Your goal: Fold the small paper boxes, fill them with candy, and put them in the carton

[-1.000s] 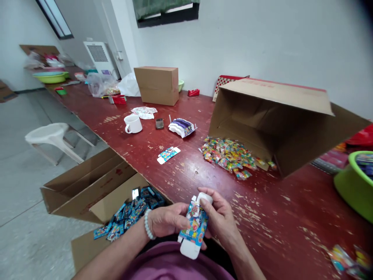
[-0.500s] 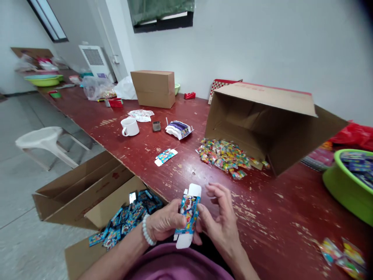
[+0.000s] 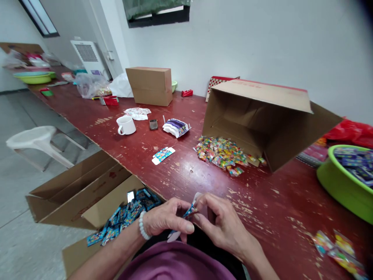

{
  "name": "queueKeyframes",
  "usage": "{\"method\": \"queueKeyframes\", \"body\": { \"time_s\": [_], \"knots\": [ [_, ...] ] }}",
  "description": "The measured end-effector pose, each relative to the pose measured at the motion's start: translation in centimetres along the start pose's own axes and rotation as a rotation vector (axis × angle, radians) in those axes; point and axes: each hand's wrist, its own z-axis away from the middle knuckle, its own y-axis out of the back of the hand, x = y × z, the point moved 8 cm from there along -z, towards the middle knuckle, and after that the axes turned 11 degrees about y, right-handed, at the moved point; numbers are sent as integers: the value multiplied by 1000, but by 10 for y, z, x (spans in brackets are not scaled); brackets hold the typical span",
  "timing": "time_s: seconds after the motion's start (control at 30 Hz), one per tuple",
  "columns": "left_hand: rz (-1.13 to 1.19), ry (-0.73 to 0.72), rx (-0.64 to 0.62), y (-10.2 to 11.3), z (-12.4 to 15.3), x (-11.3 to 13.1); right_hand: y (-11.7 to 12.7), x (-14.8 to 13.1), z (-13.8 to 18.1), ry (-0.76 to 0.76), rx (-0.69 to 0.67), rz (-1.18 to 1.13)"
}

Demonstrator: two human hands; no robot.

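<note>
Head view: a small printed carton is being pinched between both hands over the near edge of the table. The left hand is clamping its near end, the right hand its far end, fingers narrowly closed. Its long axis is pointing away from the body, edge-on. No lettering is being resolved on the print.

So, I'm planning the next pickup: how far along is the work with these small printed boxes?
Done, it seems: a heap of blue boxes lies in the floor carton. In hand: left hand and right hand pinch one small printed box. Left: one flat blank on the table and the sweets pile by the tipped carton.
</note>
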Motion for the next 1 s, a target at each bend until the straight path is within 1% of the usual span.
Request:
{"method": "queueKeyframes", "body": {
  "time_s": [0.1,0.2,0.27,0.33,0.4,0.47,0.53,0.6,0.63,0.7,0.77,0.8,0.9,0.97,1.0],
  "knots": [
    [-23,18,6,2,0,-1,-8,10,8,-110,-67,-144],
    [-77,38,7,3,0,-1,-13,15,15,-167,-93,-200],
    [-120,36,14,4,0,3,-15,14,19,-171,-84,-198],
    [-142,28,29,5,1,7,-13,14,21,-182,-35,-150],
    [-106,28,59,6,1,10,-11,15,22,-185,13,-73],
    [-25,35,116,9,-1,9,-10,15,21,-152,71,-22],
    [74,5,209,14,-2,7,-5,18,18,-118,199,-9],
    [151,-45,294,16,-4,4,2,29,19,-156,363,-36],
    [174,-67,322,16,-5,3,3,36,20,-192,412,-76],
    [193,-92,348,14,-9,0,-4,48,18,-237,423,-201],
    [170,-126,357,10,-13,1,-10,52,16,-227,407,-311],
    [123,-154,383,10,-13,4,-10,52,15,-216,414,-335],
    [-91,-266,559,15,-5,17,-5,54,19,-239,451,-313],
    [-131,-319,657,19,3,21,-3,55,21,-268,452,-285],
    [-110,-333,675,19,6,21,-2,56,21,-280,456,-286]
  ]
}}
